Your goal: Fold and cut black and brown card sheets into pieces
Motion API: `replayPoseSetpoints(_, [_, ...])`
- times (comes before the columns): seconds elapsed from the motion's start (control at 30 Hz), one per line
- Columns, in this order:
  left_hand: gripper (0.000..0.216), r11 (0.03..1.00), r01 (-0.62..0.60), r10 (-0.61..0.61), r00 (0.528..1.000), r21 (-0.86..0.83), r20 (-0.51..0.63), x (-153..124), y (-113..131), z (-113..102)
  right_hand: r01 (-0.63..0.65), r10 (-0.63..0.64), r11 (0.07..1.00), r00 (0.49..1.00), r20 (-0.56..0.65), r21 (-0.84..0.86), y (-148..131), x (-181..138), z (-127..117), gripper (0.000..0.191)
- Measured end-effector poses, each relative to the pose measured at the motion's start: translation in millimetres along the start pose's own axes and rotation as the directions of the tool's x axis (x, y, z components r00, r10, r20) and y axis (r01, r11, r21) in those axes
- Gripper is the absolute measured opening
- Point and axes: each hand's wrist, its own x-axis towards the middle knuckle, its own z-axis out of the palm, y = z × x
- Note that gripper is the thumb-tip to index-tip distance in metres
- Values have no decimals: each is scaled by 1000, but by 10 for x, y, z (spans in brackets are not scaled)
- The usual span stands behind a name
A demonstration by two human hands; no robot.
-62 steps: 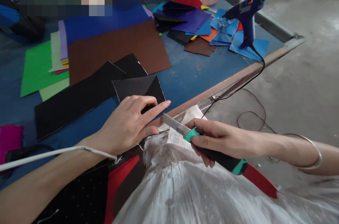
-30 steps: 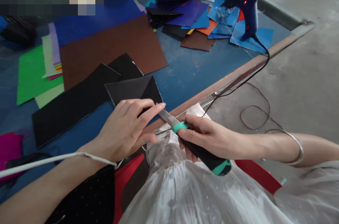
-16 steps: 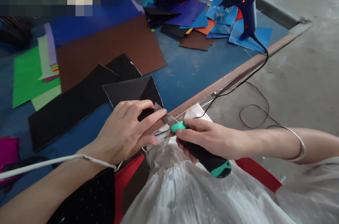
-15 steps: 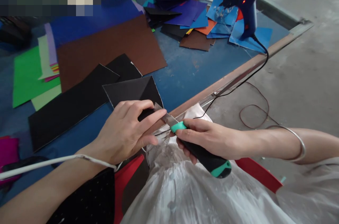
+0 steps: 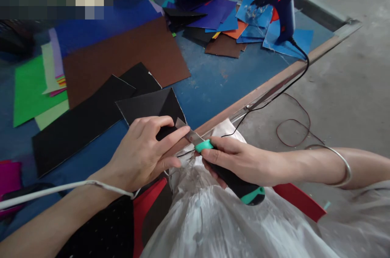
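My right hand [image 5: 234, 158] is closed around the black and green handle of a utility knife [image 5: 221, 172]. Its metal blade [image 5: 193, 136] points up and left, across the table's front edge. Bent over the near part of a folded black paper sheet [image 5: 149, 105], my left hand [image 5: 149, 148] has its thumb apart and its index finger reaching to the blade. The fingertips behind are partly hidden, and they seem to rest on the sheet rather than wrap round it. How the blade meets the paper is hidden by my left fingers.
A blue glue gun [image 5: 283, 4] with a lit red light stands at the back right, its cord hanging over the table edge [image 5: 225, 115]. Coloured paper pieces [image 5: 213, 12] lie beside it. A black strip [image 5: 79, 124], brown sheet [image 5: 122, 59] and green sheet [image 5: 30, 91] cover the left.
Both hands and the knife hold nearly the same pose. The whole view has shifted very slightly; nothing was taken up or let go.
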Motion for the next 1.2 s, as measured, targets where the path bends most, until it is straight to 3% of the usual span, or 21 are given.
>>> replayPoseSetpoints(0.4, [55,1000,-8,8,1000,8,2,13,11,-1,-3,4,1000,1000,-17,28,-22,48,39,32])
replayPoseSetpoints(1.2, [64,1000,-15,15,1000,-23,-12,-5,7,11,-6,3,996,999,-35,-85,-41,9,-8,34])
